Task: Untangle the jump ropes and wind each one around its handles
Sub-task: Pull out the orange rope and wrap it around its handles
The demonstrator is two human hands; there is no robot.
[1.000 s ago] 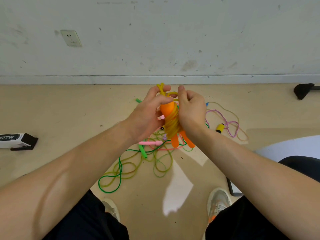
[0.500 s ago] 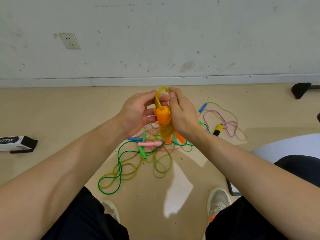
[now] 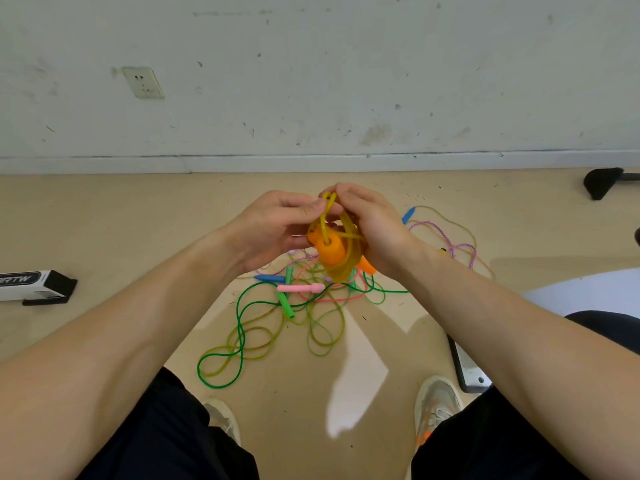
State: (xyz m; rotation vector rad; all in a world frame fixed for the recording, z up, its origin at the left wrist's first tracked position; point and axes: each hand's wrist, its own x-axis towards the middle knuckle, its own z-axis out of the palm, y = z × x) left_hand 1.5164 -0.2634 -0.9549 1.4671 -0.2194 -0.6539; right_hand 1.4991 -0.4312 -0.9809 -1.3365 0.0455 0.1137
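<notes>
Below the grip, a tangle is lying on the beige floor [image 3: 104,220]: a glossy green rope [image 3: 239,327] in loose loops, a pink handle [image 3: 299,288], a blue handle [image 3: 270,278]. A twisted purple rope [image 3: 450,237] is trailing right of the grip, partly hidden by the right forearm. Far left of the grip a black-and-white box [image 3: 34,284] is lying; above it, an outlet [image 3: 143,83] is sitting in the scuffed wall [image 3: 346,81].

Between the hands, the orange handles [image 3: 330,251] are pointing their round, holed ends at the camera, long axis running down and away. The translucent yellow rope [image 3: 346,233] is coiling around them. The left hand [image 3: 273,230] and right hand [image 3: 374,230], fingers curled, are both pinching its top loop.
</notes>
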